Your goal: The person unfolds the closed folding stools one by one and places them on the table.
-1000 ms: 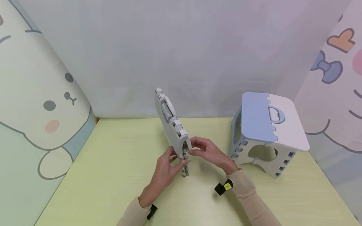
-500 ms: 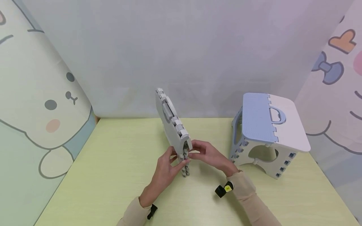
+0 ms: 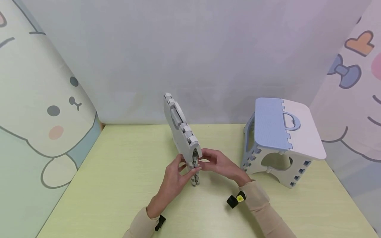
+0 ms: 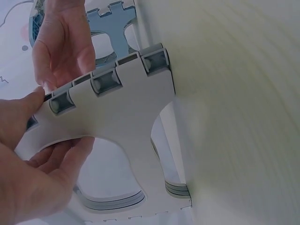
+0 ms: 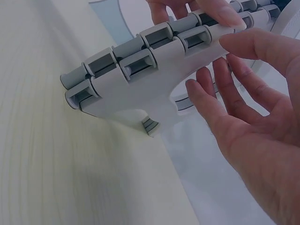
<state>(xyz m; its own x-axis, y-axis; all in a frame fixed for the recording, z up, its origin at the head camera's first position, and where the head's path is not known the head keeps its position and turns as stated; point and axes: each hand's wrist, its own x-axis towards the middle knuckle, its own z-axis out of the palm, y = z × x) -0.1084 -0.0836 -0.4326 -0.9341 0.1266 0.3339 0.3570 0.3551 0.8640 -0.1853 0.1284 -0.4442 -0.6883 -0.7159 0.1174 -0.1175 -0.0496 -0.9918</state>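
Note:
A folded grey-white plastic step stool (image 3: 180,134) stands on edge on the table, its hinged side toward me. My left hand (image 3: 175,177) grips its near edge from the left. The left thumb lies across the hinge knuckles, while the fingers reach into the cut-out of the leg panel (image 4: 136,103) in the left wrist view. From the other side my right hand (image 3: 220,163) holds the same edge, thumb near the left thumb. In the right wrist view the right fingers (image 5: 201,98) curl into the cut-out below the hinge row (image 5: 140,56). The two panels lie close together.
An unfolded blue and white step stool (image 3: 269,125) with a carry handle (image 3: 294,123) stands to the right, near the right forearm. Behind the pale yellow-green table (image 3: 128,148) rises a plain light wall (image 3: 190,59). Cartoon-printed panels (image 3: 59,99) flank both sides.
My right hand has slid slightly down along the folded stool's near edge, its thumb now closer to the left thumb. The left hand and both stools stay put.

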